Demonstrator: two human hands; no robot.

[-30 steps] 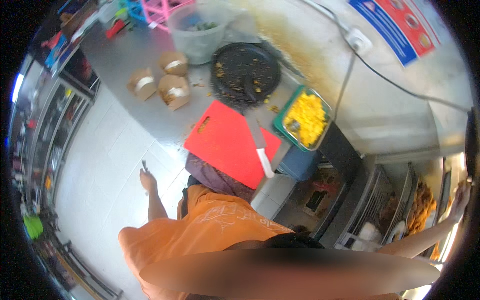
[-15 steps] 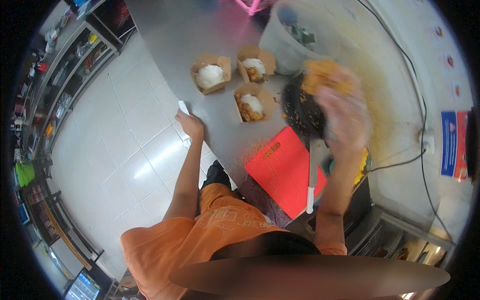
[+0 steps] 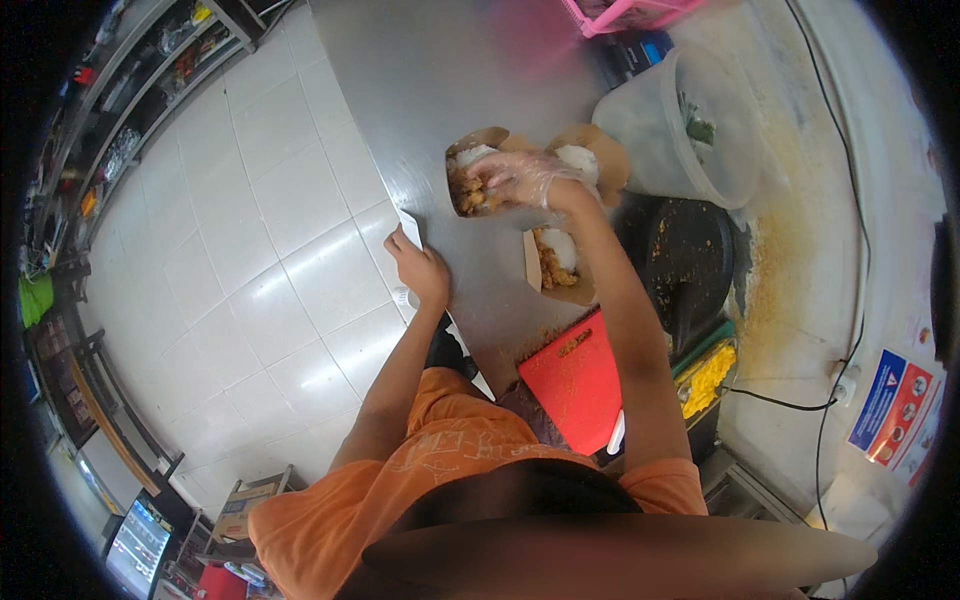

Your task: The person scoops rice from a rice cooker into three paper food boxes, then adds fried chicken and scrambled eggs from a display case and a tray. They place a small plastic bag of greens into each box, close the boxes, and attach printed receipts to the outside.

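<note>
My right hand (image 3: 525, 178), in a clear plastic glove, reaches into the left brown takeaway box (image 3: 463, 200). Its fingers are stretched out over golden fried pieces (image 3: 472, 192) beside white rice; the undersides of the fingers are hidden. A second box (image 3: 608, 152) with rice stands right behind that wrist, partly covered by it. Nearer to me is a third box (image 3: 532, 262), holding rice and fried pieces. At the left edge of the metal table, my left hand (image 3: 422, 272) is closed on a thin white slip (image 3: 410, 228), like paper.
On the right is a black pan (image 3: 690, 250) with crumbs in it. Behind it a clear plastic tub (image 3: 650, 130) leans over. A red cutting board (image 3: 575, 385) lies near my body, a white knife handle (image 3: 616, 432) beside it. A pink basket (image 3: 640, 12) sits far back.
My right hand has swung left from over the pan, and the fried food it carried now lies in the left box. My left hand keeps the white slip. The view has shifted.
</note>
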